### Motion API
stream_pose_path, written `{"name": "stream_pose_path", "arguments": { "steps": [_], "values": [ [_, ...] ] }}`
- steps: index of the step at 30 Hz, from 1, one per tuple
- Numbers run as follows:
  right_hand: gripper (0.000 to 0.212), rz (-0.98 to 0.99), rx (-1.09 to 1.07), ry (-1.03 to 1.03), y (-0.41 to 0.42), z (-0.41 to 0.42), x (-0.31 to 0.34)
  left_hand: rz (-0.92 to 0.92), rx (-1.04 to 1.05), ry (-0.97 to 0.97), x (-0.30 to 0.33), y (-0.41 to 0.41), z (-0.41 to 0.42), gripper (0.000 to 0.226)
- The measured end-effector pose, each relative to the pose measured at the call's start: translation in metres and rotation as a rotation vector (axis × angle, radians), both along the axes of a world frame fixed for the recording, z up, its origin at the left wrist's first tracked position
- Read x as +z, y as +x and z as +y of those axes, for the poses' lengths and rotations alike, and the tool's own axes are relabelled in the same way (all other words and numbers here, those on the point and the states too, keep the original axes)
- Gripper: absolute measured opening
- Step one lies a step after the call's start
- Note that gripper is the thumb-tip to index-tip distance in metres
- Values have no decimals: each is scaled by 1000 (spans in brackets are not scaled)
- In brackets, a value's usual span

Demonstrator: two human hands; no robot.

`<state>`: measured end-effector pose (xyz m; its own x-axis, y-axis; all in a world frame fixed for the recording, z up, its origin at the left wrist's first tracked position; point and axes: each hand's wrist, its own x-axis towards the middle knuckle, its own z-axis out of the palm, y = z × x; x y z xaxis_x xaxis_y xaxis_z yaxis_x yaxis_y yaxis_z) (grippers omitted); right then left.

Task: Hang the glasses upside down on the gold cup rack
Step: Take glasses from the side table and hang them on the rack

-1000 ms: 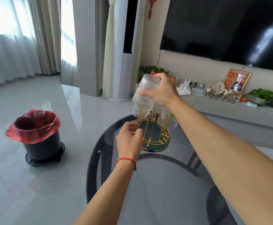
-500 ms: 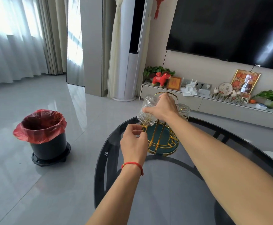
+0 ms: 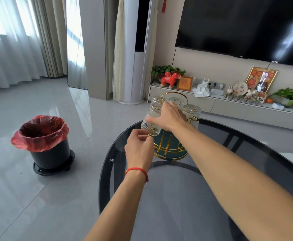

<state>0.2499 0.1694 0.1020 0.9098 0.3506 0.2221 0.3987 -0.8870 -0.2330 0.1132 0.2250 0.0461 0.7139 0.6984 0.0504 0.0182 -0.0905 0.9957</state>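
Observation:
The gold cup rack (image 3: pixel 166 150) with a teal base stands at the far edge of a round dark glass table (image 3: pixel 177 197). A ribbed clear glass (image 3: pixel 151 119) sits upside down over a gold prong at the rack's near left. My right hand (image 3: pixel 170 117) lies on that glass, fingers wrapped over its side. My left hand (image 3: pixel 138 146) pinches a gold prong end just below the glass rim. Several other ribbed glasses hang upside down on the rack, one at the right (image 3: pixel 191 113) and others behind my right hand.
A black bin with a red liner (image 3: pixel 44 141) stands on the grey floor to the left. Behind the table runs a low TV cabinet (image 3: pixel 229 105) with ornaments and plants, and a large TV (image 3: pixel 238 26) above it.
My right hand brought the glass down from above the rack onto the near-left prong. My left hand stayed at the prong. The camera view tilted and shifted slightly.

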Motion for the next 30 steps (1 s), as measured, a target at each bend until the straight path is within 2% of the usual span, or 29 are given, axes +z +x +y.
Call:
{"name": "stream_pose_path", "arguments": {
  "steps": [3, 6, 10, 12, 18, 21, 24, 27, 28, 30],
  "values": [
    [101, 43, 81, 69, -9, -14, 2, 10, -24, 19, 2, -2, -2, 21],
    [86, 45, 213, 102, -26, -45, 4, 14, -50, 66, 3, -5, -10, 22],
    [53, -187, 409, 122, -53, -106, 6, 26, -142, 243, 1, -14, -29, 23],
    [44, -245, 404, 128, -67, -147, 1, 28, -254, 351, -3, -19, -48, 27],
    [29, -156, 89, 17, -110, -278, -41, 65, -742, 754, -36, -43, -116, 49],
    [31, -231, -130, -29, -129, -334, -56, 96, -920, 899, -58, -56, -148, 58],
    [56, -219, -500, -184, -144, -388, -60, 75, -979, 974, -70, -63, -174, 61],
    [94, 16, -749, -268, -154, -425, -67, 54, -998, 927, -75, -67, -185, 61],
    [99, 69, -775, -244, -156, -431, -71, 55, -1009, 919, -76, -67, -187, 61],
    [95, 104, -790, -171, -158, -437, -77, 49, -1024, 898, -78, -69, -187, 62]
  ]
}}
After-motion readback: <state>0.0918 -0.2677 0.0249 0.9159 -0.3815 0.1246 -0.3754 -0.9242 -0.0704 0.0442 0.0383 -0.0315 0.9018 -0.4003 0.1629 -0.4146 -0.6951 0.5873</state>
